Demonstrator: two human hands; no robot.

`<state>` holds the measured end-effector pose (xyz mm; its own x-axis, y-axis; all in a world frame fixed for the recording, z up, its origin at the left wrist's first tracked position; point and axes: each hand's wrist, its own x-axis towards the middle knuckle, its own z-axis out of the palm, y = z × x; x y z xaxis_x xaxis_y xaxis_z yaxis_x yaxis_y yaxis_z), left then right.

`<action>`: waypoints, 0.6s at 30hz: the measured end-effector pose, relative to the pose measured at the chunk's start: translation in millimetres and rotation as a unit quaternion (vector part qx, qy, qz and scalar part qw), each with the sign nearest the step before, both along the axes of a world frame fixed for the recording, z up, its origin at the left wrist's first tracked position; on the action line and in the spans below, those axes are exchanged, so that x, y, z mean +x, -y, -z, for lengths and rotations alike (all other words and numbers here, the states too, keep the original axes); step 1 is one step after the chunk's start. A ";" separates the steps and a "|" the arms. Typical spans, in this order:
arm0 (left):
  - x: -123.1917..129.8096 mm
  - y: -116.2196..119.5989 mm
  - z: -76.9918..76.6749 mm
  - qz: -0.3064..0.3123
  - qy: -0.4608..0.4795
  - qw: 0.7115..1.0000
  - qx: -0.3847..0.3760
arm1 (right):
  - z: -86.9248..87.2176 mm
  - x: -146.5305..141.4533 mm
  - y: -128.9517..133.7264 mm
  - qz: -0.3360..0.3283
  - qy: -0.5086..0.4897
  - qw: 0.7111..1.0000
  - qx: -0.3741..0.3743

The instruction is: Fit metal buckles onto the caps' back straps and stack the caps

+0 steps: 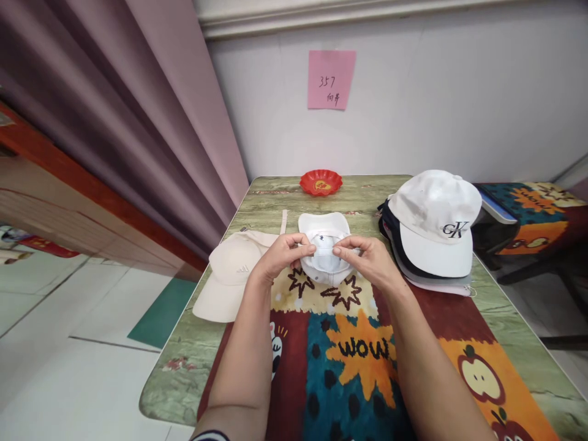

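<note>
A small white cap [325,225] is at the middle of the table, its brim toward the wall and its inside showing. My left hand [285,254] pinches the cap's left edge between thumb and fingers. On the opposite edge, my right hand [365,258] has the same kind of pinch. A cream cap [227,272] with a loose strap lies to the left, behind my left forearm. To the right stands a stack of caps, topped by a white cap with black letters [436,208]; darker and grey caps show beneath it.
A red scalloped dish [321,183] sits at the table's back edge. A colourful patterned cloth [349,367] covers part of the wooden-look table [174,373]. A pink note [331,79] hangs on the wall. A purple curtain [174,92] is at the left, and another cloth-covered surface [533,208] at the right.
</note>
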<state>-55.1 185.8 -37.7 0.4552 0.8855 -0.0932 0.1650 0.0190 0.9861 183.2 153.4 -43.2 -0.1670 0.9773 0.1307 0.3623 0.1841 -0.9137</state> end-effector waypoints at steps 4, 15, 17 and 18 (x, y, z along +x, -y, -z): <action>0.3 -0.6 1.3 -0.007 -0.023 1.000 -0.002 | -1.7 -1.3 0.3 -0.009 0.016 1.000 0.021; 9.0 3.3 -3.8 -0.020 -0.053 0.998 0.027 | -0.8 -10.4 -0.3 0.017 0.091 0.989 0.113; 7.4 2.6 -2.6 -0.013 -0.054 0.998 0.024 | -1.0 -10.4 -0.2 0.023 0.094 0.989 0.115; 6.6 2.1 -1.8 -0.011 -0.053 0.998 0.023 | -1.2 -10.3 0.0 0.026 0.094 0.988 0.116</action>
<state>-48.5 183.7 -35.9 0.4261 0.8992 -0.0995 0.2688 -0.0208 0.9630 172.8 153.5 -42.0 -0.1597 0.9323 0.3245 0.5357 0.3580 -0.7647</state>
